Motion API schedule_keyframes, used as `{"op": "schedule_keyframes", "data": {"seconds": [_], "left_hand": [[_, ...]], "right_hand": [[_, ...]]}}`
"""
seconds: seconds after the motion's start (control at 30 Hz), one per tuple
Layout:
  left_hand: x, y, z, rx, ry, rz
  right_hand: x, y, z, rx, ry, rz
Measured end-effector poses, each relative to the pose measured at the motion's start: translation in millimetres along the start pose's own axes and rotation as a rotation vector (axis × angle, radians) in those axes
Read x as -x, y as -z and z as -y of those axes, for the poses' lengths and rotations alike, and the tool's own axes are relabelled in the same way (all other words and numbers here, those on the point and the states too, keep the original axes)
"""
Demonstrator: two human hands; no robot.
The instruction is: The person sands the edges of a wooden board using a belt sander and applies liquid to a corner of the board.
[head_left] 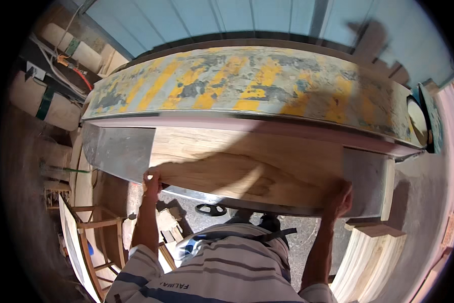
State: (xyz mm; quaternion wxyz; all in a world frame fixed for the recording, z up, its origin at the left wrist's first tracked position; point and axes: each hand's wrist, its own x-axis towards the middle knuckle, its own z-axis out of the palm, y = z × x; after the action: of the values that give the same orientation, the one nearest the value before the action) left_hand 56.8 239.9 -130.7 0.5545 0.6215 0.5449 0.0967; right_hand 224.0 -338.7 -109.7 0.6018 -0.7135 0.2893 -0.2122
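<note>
A wide, pale wooden board (222, 161) with visible grain lies across a grey metal table (120, 149). Its far edge meets the pinkish lower strip (196, 122) of a large machine. My left hand (151, 183) is closed round the board's near left corner, fingers curled at the edge. At the near right corner, my right hand (342, 200) grips the same board, partly in shadow. The undersides of both hands' grips are hidden.
A machine housing (237, 83) with worn yellow stripes spans the far side. Stacked boards (370, 260) stand at lower right. On the left are a wooden frame stand (103, 237) and cables (52, 63). A black handwheel (210, 209) sits below the table's edge.
</note>
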Motion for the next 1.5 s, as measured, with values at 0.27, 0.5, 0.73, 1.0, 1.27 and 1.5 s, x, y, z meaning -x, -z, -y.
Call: {"op": "schedule_keyframes", "data": {"seconds": [0.27, 0.5, 0.73, 1.0, 1.27, 1.5], "left_hand": [[89.2, -63.7, -22.8, 0.002, -0.104, -0.041], [2.3, -6.0, 3.1, -0.051, -0.053, 0.021], [39.9, -40.5, -5.2, -0.175, -0.095, -0.057], [-7.6, -2.2, 21.8, -0.159, -0.107, -0.100], [24.8, -2.2, -14.0, -0.004, -0.081, -0.012], [34.4, -25.6, -14.6, -0.024, -0.104, -0.006]], "right_hand": [[-50.9, 39.4, 6.2, -0.075, -0.038, -0.067], [-0.8, 6.9, 1.4, -0.133, 0.129, 0.000], [-26.7, 21.4, 25.2, -0.060, 0.008, -0.085], [-11.6, 8.0, -5.8, 0.181, 0.237, -0.087], [0.2, 2.1, 17.2, 0.035, 0.046, -0.079], [-8.1, 12.5, 16.1, -0.191, -0.007, -0.012]]}}
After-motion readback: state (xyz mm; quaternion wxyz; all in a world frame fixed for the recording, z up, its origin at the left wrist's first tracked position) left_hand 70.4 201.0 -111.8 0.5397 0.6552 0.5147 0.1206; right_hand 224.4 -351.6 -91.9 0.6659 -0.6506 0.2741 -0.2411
